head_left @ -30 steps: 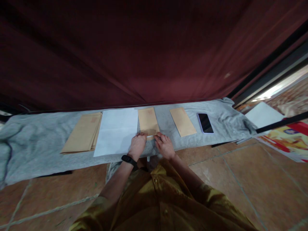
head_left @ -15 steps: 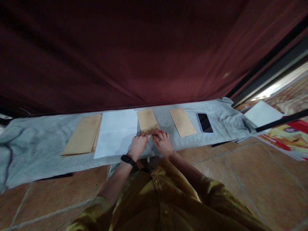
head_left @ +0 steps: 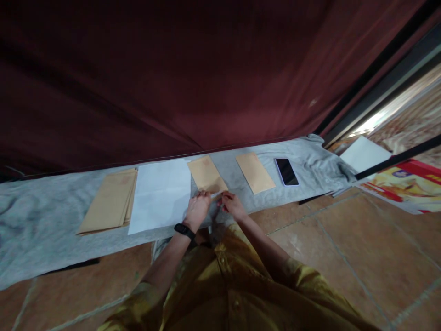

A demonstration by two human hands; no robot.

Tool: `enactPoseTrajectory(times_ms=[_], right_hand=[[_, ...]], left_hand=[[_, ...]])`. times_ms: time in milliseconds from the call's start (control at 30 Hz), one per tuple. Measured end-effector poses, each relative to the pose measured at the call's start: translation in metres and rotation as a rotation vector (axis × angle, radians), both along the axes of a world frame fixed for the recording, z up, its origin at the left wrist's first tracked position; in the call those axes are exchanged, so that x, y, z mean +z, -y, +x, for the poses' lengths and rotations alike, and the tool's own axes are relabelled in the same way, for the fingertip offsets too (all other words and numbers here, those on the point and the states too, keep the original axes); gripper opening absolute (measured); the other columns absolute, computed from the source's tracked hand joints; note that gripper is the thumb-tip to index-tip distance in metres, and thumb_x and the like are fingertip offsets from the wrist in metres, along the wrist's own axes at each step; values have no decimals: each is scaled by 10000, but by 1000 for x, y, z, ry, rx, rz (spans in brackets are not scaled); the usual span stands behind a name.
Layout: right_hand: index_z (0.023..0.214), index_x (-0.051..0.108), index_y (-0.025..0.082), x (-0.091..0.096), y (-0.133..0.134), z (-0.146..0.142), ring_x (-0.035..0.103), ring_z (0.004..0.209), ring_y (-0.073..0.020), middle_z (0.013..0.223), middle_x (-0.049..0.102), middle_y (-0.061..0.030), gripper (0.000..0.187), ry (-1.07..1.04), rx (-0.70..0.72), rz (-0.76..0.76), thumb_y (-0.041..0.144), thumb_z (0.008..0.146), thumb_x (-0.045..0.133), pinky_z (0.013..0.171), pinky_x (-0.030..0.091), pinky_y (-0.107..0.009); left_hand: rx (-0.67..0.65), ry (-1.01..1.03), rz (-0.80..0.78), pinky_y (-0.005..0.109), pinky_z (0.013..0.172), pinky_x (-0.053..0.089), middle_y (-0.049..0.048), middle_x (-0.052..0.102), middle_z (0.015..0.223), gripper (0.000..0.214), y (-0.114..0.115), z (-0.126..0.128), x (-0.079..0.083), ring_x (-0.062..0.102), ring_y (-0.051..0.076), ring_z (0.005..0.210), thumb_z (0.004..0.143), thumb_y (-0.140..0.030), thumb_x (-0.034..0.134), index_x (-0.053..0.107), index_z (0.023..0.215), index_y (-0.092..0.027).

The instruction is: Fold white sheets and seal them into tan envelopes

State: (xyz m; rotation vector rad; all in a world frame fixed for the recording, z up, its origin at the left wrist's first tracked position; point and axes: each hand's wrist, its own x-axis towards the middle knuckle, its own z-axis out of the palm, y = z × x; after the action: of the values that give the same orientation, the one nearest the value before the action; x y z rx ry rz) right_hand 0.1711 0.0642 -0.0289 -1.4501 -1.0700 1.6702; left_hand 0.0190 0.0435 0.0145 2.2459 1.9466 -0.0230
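Note:
A brown paper envelope (head_left: 207,174) lies in front of me on the grey cloth, with its near end between my hands. My left hand (head_left: 199,208), with a black band on the wrist, closes on the left corner of that end. At the right corner my right hand (head_left: 233,205) pinches the edge with curled fingers. A thin whitish strip (head_left: 216,195) shows along the near edge between them; whether it is a flap or a liner I cannot tell. To the left lie white paper sheets (head_left: 161,193), and to the right another brown envelope (head_left: 255,173).
A stack of brown envelopes (head_left: 106,202) lies at the left of the cloth-covered bench (head_left: 41,220). A phone (head_left: 286,172) lies at the right. Dark red fabric (head_left: 206,82) hangs behind. A colourful box (head_left: 409,186) and a white sheet (head_left: 365,156) are beyond the right end.
My right hand has turned and its fingers have curled into a pinch at the envelope's near corner. My left hand stays at the left corner. The view has shifted slightly.

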Motion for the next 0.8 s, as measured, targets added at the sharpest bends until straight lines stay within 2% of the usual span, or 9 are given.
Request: enactPoseTrajectory(times_ms=[67,200,333,600,700,800], right_hand=[[823,600,189,6,-2,-4,471,400,-89,639,676,14,186,-79,-50,-85,250,925,457,428,360,-194],[773,571,179,12,-4,-15,515,433,-87,674,693,-24,212,-159,-113,-186,190,930,428,443,402,-187],[719,566,183,12,-7,-22,523,441,-86,648,675,-23,246,-211,-163,-262,148,924,436,445,428,-176],[707,588,145,12,-17,-31,503,418,-72,535,604,13,244,-235,-230,-349,103,924,485,423,411,-152],[731,590,146,9,-19,-36,489,424,-64,571,596,41,217,-217,-252,-361,159,946,558,425,408,-161],[690,580,156,6,-20,-39,487,429,-69,573,591,34,257,-200,-268,-362,141,941,528,429,414,-169]], left_hand=[[-7,-11,5,367,831,505,188,686,1056,301,-1,0,1,661,294,1034,970,-139,394,667,1093,-108],[-28,-48,14,368,807,509,180,688,1049,309,-3,1,0,662,303,1052,975,-136,372,659,1087,-114],[-26,-62,13,362,794,509,176,691,1042,311,-4,1,-1,669,297,1043,979,-136,366,655,1093,-119],[-43,-93,37,362,802,509,153,692,1054,335,-3,0,-1,665,283,1045,1004,-172,331,651,1093,-128],[-60,-97,43,361,807,507,154,692,1047,332,-2,0,-1,665,279,1036,999,-160,336,653,1093,-124],[-62,-101,45,366,812,508,162,690,1039,328,-2,2,-2,666,279,1024,991,-147,346,657,1090,-114]])
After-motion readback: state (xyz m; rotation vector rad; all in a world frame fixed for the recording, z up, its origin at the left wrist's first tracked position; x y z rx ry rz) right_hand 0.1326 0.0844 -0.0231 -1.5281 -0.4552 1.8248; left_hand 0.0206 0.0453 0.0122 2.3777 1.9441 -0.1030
